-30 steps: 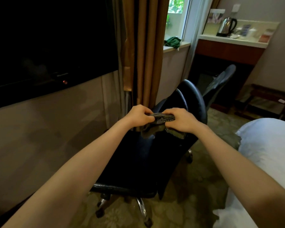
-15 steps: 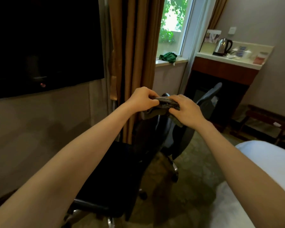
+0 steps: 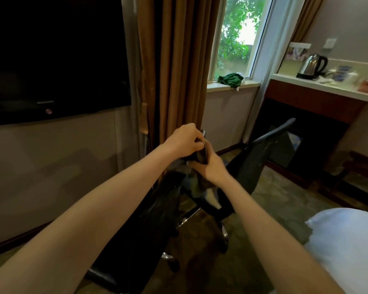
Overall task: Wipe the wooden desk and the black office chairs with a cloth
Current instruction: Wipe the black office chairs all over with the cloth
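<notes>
The dark grey cloth (image 3: 202, 156) is bunched upright between both hands, held in the air above the nearer black office chair (image 3: 149, 219). The left hand (image 3: 185, 141) has its fingers curled round the cloth's upper end. The right hand (image 3: 210, 166) is clamped round it just below, touching the left, and a loose tail of cloth hangs beneath that fist. To the right of the cloth and a little beyond it stands the second black office chair (image 3: 263, 151), its back tilted away. Farther right of the cloth, against the wall, is the wood-fronted table (image 3: 310, 102) with a pale top, carrying a steel kettle (image 3: 311, 65). Directly behind the cloth hangs a brown curtain (image 3: 174, 60). Above and right of the cloth a green rag (image 3: 231, 79) lies on the windowsill. Up to the cloth's left a dark television (image 3: 51, 56) is fixed to the wall. Down to the cloth's right is a white bed (image 3: 348, 247).
</notes>
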A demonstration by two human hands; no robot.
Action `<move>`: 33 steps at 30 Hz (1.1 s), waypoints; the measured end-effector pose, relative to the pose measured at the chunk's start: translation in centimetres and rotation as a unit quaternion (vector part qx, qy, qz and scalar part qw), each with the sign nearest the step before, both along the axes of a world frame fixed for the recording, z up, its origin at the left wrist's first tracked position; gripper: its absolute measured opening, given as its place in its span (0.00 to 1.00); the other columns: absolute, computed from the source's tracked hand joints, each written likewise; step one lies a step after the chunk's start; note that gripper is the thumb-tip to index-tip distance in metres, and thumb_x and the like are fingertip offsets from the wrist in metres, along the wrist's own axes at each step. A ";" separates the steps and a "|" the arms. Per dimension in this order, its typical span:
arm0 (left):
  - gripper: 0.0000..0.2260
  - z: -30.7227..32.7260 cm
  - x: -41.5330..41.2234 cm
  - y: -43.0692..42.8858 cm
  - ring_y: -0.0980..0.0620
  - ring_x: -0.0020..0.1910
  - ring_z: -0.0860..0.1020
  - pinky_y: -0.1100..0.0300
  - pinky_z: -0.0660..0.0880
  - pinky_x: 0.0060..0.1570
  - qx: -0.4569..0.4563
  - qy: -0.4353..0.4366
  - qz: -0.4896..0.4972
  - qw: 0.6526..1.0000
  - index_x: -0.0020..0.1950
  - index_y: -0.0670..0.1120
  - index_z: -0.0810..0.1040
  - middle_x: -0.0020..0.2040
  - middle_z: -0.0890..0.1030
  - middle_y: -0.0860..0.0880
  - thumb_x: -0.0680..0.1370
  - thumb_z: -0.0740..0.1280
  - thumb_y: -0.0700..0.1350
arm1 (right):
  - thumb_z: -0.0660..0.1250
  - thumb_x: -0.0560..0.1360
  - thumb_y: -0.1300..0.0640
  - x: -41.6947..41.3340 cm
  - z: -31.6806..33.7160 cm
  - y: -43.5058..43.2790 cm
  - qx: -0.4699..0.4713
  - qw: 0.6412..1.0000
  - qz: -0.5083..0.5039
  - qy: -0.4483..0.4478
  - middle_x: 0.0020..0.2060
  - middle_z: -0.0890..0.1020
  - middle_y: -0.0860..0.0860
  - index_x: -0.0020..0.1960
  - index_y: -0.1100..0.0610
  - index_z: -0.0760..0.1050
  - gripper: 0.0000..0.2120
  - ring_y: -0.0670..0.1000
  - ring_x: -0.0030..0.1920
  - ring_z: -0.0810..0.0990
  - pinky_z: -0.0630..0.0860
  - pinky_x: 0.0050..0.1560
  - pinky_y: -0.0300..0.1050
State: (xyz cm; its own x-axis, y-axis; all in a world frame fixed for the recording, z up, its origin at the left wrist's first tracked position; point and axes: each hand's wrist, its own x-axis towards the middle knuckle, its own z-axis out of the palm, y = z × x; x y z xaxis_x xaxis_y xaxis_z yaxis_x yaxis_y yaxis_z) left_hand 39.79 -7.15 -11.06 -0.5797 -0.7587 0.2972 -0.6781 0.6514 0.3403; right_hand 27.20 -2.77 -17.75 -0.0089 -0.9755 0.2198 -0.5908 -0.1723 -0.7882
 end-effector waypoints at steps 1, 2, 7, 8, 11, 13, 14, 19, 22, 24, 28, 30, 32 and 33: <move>0.08 -0.2 -0.4 -0.5 0.53 0.43 0.73 0.66 0.68 0.40 -0.005 -0.013 -0.001 1.000 0.52 0.44 0.81 0.47 0.70 0.50 0.78 0.64 0.45 | 0.69 0.74 0.59 0.3 -0.4 -0.2 -0.002 0.999 -0.010 -0.034 0.59 0.75 0.47 0.72 0.52 0.60 0.30 0.45 0.59 0.73 0.69 0.57 0.38; 0.08 -0.2 -0.8 -1.2 0.53 0.44 0.73 0.64 0.69 0.43 -0.008 -0.026 -0.002 1.000 0.52 0.44 0.81 0.47 0.69 0.50 0.78 0.65 0.45 | 0.68 0.75 0.60 0.3 -0.6 -0.7 -0.012 0.998 -0.025 -0.054 0.59 0.76 0.49 0.72 0.53 0.63 0.28 0.47 0.59 0.74 0.69 0.55 0.36; 0.08 0.6 -2.7 -4.4 0.54 0.44 0.72 0.63 0.68 0.44 -0.004 -0.017 -0.002 1.000 0.53 0.45 0.81 0.44 0.72 0.52 0.77 0.65 0.45 | 0.66 0.75 0.62 -2.3 0.2 -4.0 -0.045 0.998 -0.043 -0.021 0.58 0.79 0.53 0.68 0.55 0.69 0.22 0.52 0.59 0.77 0.72 0.57 0.42; 0.08 0.7 -2.9 -5.2 0.54 0.45 0.74 0.64 0.69 0.44 0.011 -0.011 0.001 1.000 0.53 0.46 0.81 0.44 0.74 0.52 0.77 0.66 0.44 | 0.66 0.75 0.62 -3.0 0.3 -4.7 -0.058 0.997 -0.045 0.000 0.57 0.79 0.53 0.67 0.56 0.70 0.20 0.52 0.58 0.77 0.73 0.57 0.44; 0.08 1.1 -3.3 -7.2 0.54 0.51 0.76 0.62 0.73 0.49 0.053 -0.001 0.010 0.999 0.54 0.48 0.81 0.48 0.77 0.53 0.75 0.68 0.44 | 0.66 0.76 0.61 -4.2 0.4 -6.6 -0.080 0.995 -0.042 0.030 0.56 0.80 0.54 0.65 0.56 0.71 0.18 0.52 0.56 0.77 0.73 0.55 0.44; 0.13 1.3 -3.3 -8.1 0.55 0.52 0.74 0.63 0.72 0.50 0.083 0.007 0.026 0.996 0.59 0.49 0.78 0.51 0.74 0.53 0.75 0.69 0.45 | 0.66 0.76 0.59 -4.8 -0.1 -8.0 -0.079 0.995 -0.043 0.044 0.55 0.80 0.53 0.65 0.54 0.72 0.17 0.52 0.55 0.78 0.75 0.55 0.48; 0.16 1.3 -3.2 -8.5 0.55 0.52 0.73 0.64 0.71 0.48 0.111 0.012 0.041 0.993 0.62 0.49 0.75 0.51 0.73 0.53 0.75 0.68 0.45 | 0.65 0.76 0.58 -5.1 -0.5 -8.8 -0.077 0.995 -0.043 0.055 0.55 0.80 0.53 0.65 0.52 0.72 0.17 0.53 0.54 0.78 0.76 0.53 0.50; 0.12 0.5 -2.0 -10.0 0.53 0.52 0.75 0.59 0.75 0.49 0.187 -0.025 0.121 0.975 0.58 0.49 0.71 0.54 0.74 0.51 0.76 0.66 0.48 | 0.62 0.77 0.56 -6.9 -1.4 -12.8 -0.050 0.992 -0.076 0.088 0.56 0.78 0.51 0.65 0.45 0.70 0.17 0.54 0.54 0.77 0.73 0.45 0.46; 0.03 -0.9 -2.7 -10.4 0.53 0.49 0.76 0.57 0.76 0.51 0.203 -0.118 0.141 0.962 0.45 0.53 0.74 0.50 0.75 0.52 0.76 0.65 0.51 | 0.61 0.77 0.58 -7.7 -2.1 -14.5 -0.029 0.992 -0.029 0.115 0.57 0.74 0.54 0.68 0.48 0.68 0.20 0.56 0.55 0.75 0.70 0.46 0.43; 0.06 -1.7 -4.2 -10.7 0.53 0.47 0.76 0.57 0.76 0.47 0.233 -0.160 0.144 0.948 0.43 0.54 0.73 0.49 0.76 0.51 0.76 0.65 0.54 | 0.63 0.76 0.56 -8.3 -2.6 -15.2 -0.020 0.992 0.018 0.122 0.61 0.72 0.55 0.70 0.49 0.66 0.23 0.57 0.58 0.74 0.70 0.49 0.44; 0.08 -1.9 -6.9 -11.0 0.54 0.40 0.76 0.61 0.73 0.38 0.274 -0.159 0.186 0.930 0.41 0.51 0.73 0.44 0.77 0.50 0.75 0.67 0.54 | 0.69 0.72 0.50 -9.5 -3.5 -15.6 0.019 0.987 0.093 0.126 0.67 0.64 0.55 0.74 0.49 0.57 0.35 0.58 0.65 0.67 0.72 0.60 0.57; 0.09 -1.7 -7.3 -10.9 0.54 0.39 0.77 0.61 0.74 0.36 0.266 -0.163 0.208 0.927 0.40 0.51 0.72 0.42 0.77 0.51 0.73 0.70 0.52 | 0.71 0.70 0.50 -9.5 -3.7 -15.5 0.022 0.984 0.110 0.141 0.70 0.59 0.55 0.76 0.50 0.52 0.41 0.59 0.68 0.63 0.70 0.62 0.60; 0.09 -1.7 -7.7 -10.4 0.54 0.40 0.77 0.60 0.75 0.35 0.281 -0.163 0.232 0.917 0.41 0.52 0.71 0.42 0.76 0.52 0.73 0.71 0.51 | 0.72 0.69 0.48 -9.7 -4.0 -15.7 0.014 0.981 0.121 0.149 0.71 0.57 0.56 0.76 0.52 0.50 0.44 0.60 0.69 0.61 0.69 0.63 0.60; 0.10 -1.8 -7.8 -10.0 0.54 0.40 0.77 0.60 0.74 0.34 0.293 -0.154 0.241 0.912 0.42 0.53 0.70 0.42 0.76 0.52 0.72 0.72 0.50 | 0.73 0.68 0.48 -9.8 -4.3 -15.7 0.007 0.980 0.126 0.152 0.71 0.57 0.56 0.76 0.52 0.50 0.45 0.60 0.69 0.61 0.69 0.63 0.60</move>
